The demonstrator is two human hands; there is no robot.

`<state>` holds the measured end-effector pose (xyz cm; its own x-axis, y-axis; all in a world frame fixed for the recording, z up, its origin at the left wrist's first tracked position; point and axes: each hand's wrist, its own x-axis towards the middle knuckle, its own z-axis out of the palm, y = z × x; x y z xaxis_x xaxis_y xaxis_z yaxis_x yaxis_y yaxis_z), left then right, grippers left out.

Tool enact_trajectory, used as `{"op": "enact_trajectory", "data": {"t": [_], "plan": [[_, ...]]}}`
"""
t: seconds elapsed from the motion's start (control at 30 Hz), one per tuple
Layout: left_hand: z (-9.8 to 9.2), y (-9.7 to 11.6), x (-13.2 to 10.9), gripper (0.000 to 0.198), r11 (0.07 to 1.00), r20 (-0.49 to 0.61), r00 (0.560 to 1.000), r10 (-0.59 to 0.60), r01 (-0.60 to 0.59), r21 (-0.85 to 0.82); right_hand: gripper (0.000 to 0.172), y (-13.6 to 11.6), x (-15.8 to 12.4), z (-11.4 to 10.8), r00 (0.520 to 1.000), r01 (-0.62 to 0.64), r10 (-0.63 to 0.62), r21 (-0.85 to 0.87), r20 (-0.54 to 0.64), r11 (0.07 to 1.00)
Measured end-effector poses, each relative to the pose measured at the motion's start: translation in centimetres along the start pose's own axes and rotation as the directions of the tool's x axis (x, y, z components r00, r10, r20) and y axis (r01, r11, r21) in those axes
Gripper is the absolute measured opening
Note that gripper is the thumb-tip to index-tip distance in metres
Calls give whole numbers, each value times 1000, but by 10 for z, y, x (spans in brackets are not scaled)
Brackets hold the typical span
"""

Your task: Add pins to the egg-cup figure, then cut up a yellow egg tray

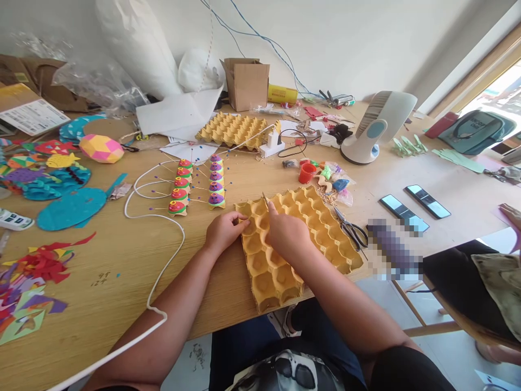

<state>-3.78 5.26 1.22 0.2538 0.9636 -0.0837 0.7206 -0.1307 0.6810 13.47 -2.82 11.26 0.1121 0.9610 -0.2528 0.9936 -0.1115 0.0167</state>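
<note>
A yellow cardboard egg tray point(325, 239) lies at the table's near edge. My left hand point(223, 232) pinches the tray's left rim, fingers closed on it. My right hand point(286, 233) rests over the tray's middle cups, curled round a thin pointed tool point(265, 200) whose tip sticks up past the fingers; what kind of tool it is I cannot make out.
Scissors point(352, 229) lie right of the tray. Two rows of painted cup figures point(199, 184) with pins, a second egg tray point(233, 129), a white cable point(163, 255), a small fan point(376, 127), two phones point(415, 206) and coloured paper scraps point(28, 288) crowd the table. Another person sits at right point(488, 282).
</note>
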Motion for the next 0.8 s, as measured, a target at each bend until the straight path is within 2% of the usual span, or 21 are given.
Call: {"op": "enact_trajectory", "data": {"t": [0.13, 0.4, 0.63, 0.8], "plan": [[0, -2, 1, 47, 1000, 11, 1000, 10, -10, -4, 76, -1, -10, 3, 1000, -14, 14, -5, 6, 1000], [-1, 0, 0, 43, 1000, -2, 1000, -2, 2, -2, 76, -8, 15, -15, 1000, -12, 11, 16, 27, 1000], [1, 2, -1, 38, 1000, -8, 1000, -11, 11, 3, 74, -9, -3, -31, 997, -10, 9, 12, 80, 1000], [2, 2, -1, 34, 1000, -36, 999, 1, 0, 26, 60, -13, 16, -48, 994, -9, 7, 19, 108, 1000]]}}
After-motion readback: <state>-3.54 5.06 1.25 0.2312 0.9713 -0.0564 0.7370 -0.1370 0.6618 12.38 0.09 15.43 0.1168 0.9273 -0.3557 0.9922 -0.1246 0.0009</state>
